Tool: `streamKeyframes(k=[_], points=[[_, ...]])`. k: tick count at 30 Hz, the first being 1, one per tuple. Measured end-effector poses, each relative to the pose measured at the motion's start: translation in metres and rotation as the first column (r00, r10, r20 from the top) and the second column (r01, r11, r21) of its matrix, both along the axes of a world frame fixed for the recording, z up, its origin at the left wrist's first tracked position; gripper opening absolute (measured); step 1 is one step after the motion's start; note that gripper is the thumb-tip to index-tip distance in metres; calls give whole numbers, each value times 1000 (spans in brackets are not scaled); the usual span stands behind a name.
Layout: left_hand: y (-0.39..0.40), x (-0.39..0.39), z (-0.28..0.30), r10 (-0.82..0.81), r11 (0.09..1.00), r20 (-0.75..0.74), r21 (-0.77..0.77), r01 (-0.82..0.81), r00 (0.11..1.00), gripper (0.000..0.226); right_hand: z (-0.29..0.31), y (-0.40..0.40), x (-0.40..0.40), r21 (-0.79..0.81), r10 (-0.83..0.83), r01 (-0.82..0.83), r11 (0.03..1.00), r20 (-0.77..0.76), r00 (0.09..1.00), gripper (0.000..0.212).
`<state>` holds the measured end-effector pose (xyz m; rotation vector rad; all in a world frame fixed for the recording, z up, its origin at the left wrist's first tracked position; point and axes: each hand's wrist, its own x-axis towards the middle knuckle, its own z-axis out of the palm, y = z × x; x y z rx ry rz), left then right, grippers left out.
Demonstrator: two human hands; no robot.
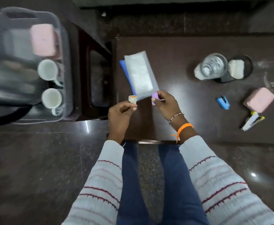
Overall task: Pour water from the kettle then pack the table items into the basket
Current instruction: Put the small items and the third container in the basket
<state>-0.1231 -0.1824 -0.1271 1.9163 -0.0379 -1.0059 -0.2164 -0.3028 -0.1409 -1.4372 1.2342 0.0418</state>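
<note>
Nearby, a packet (140, 74) (blue-backed) lies beyond both hands (164, 103).

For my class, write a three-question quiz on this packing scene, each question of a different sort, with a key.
1. True or false: two white cups already sit in the basket.
2. What does the right hand hold? A) a blue stapler B) a purple cap C) a glass
3. Fill in: the left hand holds a small ____ with an orange rim.

Key
1. True: a second cup sits just nearer the camera than the first.
2. B: the purple cap is pinched in the fingers; the blue stapler and the glass are on the table.
3. Tube: the tube is open at its top.
</note>
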Motion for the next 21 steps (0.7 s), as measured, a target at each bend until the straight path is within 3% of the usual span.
streamKeyframes(k=[5,11,15,18,21], points=[[47,89,30,171,982,40,-82,-167,984,35,32,38,108,160,-31,0,987,194,981,25],[64,188,50,232,971,112,-80,-224,966,39,57,66,213,390,-239,112,914,294,926,30],[50,240,54,170,985,161,-49,-165,972,42,60,68,266,364,-233,120,924,286,929,30],[39,277,52,218,974,265,-4,-226,939,46,61,61,301,313,-189,82,946,331,925,33],[30,305,48,292,952,219,26,-305,931,46,61,53,335,112,-58,21,993,339,939,37]])
